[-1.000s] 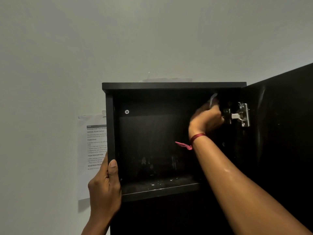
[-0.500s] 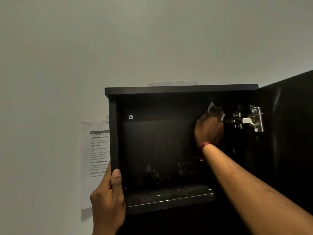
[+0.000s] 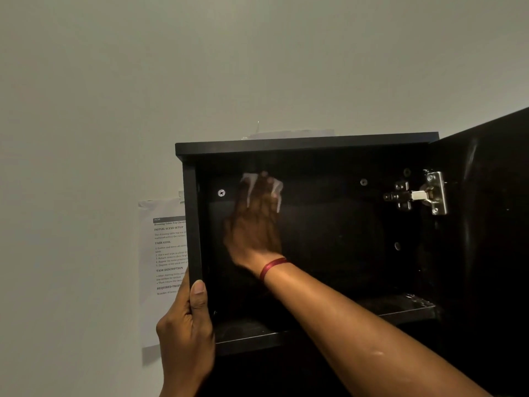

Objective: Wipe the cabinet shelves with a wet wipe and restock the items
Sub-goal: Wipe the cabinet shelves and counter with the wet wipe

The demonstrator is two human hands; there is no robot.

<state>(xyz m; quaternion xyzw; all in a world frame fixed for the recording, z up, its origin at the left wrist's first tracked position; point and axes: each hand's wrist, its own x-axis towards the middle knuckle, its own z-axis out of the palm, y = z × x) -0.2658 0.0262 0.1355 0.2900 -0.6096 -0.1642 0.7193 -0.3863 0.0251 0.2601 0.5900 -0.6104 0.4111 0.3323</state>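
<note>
One pale plain wall rises behind both grips. One black wooden cabinet stands open, its single door far right of the right grip and its one shelf below it. One printed paper sheet hangs just left of the left grip, which is clamped round the cabinet's left side panel. One metal hinge sits well right of the right grip. That grip, fingers apart and straight, presses one white wet wipe against the back panel, upper left.

Printed sheet on wall, bold headings readable: "INITIAL SCENE SETUP", "TASK GOAL", "TASK DESCRIPTION", and "REQUIRED PROP", cut off by the cabinet side. Title line reads "Dressing Table Top Cleani"; small body text mostly too blurred.
</note>
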